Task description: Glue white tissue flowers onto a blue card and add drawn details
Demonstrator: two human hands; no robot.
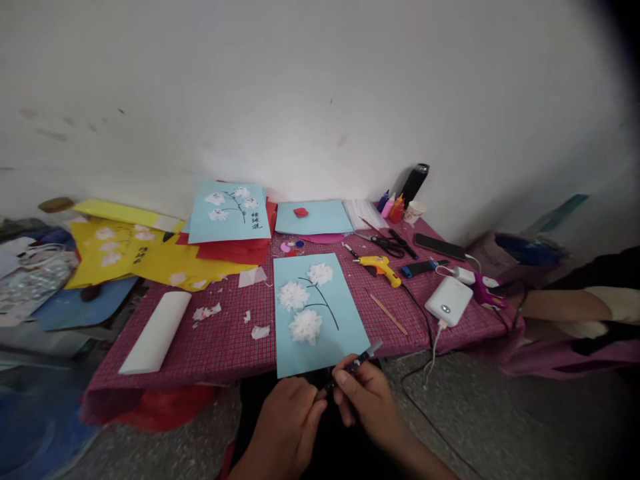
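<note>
Dark pen [358, 363] with a pale end slants up between the person's two hands, by the near edge of the table and above the dark-clothed lap. The right hand [367, 393] has thumb and fingers closed on the barrel, the pale end pointing up and to the right. The left hand [290, 413] pinches the lower end; from here I can't tell whether that bit is a loose cap. Just beyond the hands lies a light-blue sheet [325, 357], carrying three ruffled white flowers [306, 327] and thin dark stems [329, 308]. Further back, by the wall, a second blue picture [203, 230], with four flowers and black writing, rests over red paper [235, 252]. Over to the right I see a yellow glue gun [383, 268], black scissors [393, 247], a thin wooden stick [387, 313] and a white power bank [450, 301]. On the left, a roll of white paper [157, 330] lies on the checked tablecloth [225, 350], with torn scraps [260, 332] between it and the sheet
</note>
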